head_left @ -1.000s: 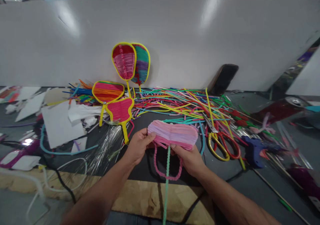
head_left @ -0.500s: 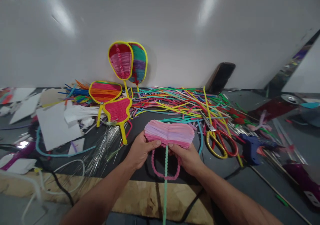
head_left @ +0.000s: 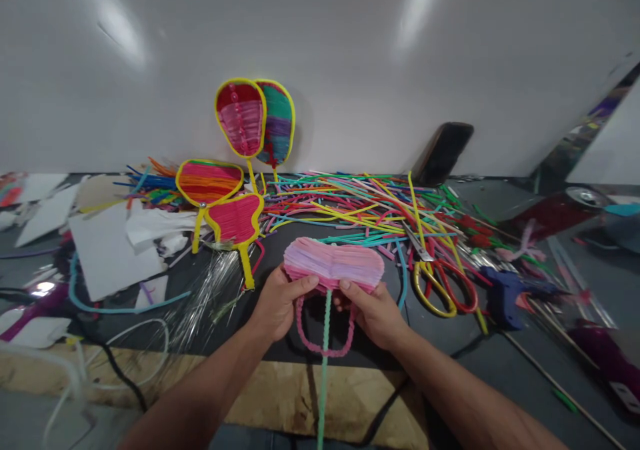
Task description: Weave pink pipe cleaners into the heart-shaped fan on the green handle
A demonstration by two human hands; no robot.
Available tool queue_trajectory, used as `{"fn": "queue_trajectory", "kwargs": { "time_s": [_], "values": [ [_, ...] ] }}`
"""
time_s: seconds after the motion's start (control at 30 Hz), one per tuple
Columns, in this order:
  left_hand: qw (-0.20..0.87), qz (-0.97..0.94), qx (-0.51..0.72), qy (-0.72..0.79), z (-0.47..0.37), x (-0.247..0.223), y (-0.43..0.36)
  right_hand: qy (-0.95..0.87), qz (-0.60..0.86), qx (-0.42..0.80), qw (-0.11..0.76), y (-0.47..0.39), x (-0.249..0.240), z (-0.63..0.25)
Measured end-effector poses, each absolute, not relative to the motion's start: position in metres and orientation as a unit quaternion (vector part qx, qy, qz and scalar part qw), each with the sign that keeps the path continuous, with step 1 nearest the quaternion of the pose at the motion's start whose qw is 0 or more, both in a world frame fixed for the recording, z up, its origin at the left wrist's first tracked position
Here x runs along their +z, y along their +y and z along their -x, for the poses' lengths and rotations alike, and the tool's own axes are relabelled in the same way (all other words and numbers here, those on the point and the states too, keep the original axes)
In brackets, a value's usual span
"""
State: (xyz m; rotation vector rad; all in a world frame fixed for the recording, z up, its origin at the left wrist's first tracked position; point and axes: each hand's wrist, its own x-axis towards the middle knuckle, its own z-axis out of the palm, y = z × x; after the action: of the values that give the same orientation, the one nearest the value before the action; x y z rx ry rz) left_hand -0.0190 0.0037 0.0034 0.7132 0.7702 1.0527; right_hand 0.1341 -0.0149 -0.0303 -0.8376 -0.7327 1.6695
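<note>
Pinching the pink-and-lilac panel with both thumbs on top and fingers curled beneath, closed narrow on its lower edge: left hand to the left of its middle, right hand to the right. Holding it in front of the body, over the near part of the dark tabletop. Hanging below it, between the hands, a mint-green twisted stem, crossing the bottom of a pink twisted loop. Beyond, a wide heap of coloured pipe cleaners. To the left, a pink fan with yellow edging, just beside silver strands; farther left, a white sheet. To the right, scissors with one yellow and one red handle, then a blue glue gun. Farthest back, a phone leaning against the pale panel wall, well apart from two upright yellow-edged fans.
</note>
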Motion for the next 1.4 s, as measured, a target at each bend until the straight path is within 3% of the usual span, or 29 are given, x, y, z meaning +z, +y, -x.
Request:
{"fn": "queue_trajectory", "kwargs": {
  "time_s": [0.4, 0.63, 1.2, 1.3, 1.4],
  "values": [
    [0.753, -0.314, 0.437, 0.379, 0.015, -0.003, -0.001, -0.299, 0.291, 0.755, 0.506, -0.015, -0.028, -0.136],
    [0.717, -0.199, 0.48, 0.465, 0.021, 0.002, 0.005, -0.25, 0.315, 0.743, 0.536, -0.01, -0.027, -0.14],
    [0.721, -0.236, 0.428, 0.49, 0.021, -0.006, 0.003, -0.33, 0.374, 0.695, 0.518, -0.011, -0.036, -0.136],
    [0.696, -0.226, 0.473, 0.491, 0.02, -0.004, 0.004, -0.369, 0.409, 0.632, 0.545, -0.012, -0.033, -0.138],
    [0.676, -0.233, 0.501, 0.488, 0.018, -0.003, 0.004, -0.539, 0.468, 0.423, 0.559, -0.014, -0.025, -0.143]
  ]
}}
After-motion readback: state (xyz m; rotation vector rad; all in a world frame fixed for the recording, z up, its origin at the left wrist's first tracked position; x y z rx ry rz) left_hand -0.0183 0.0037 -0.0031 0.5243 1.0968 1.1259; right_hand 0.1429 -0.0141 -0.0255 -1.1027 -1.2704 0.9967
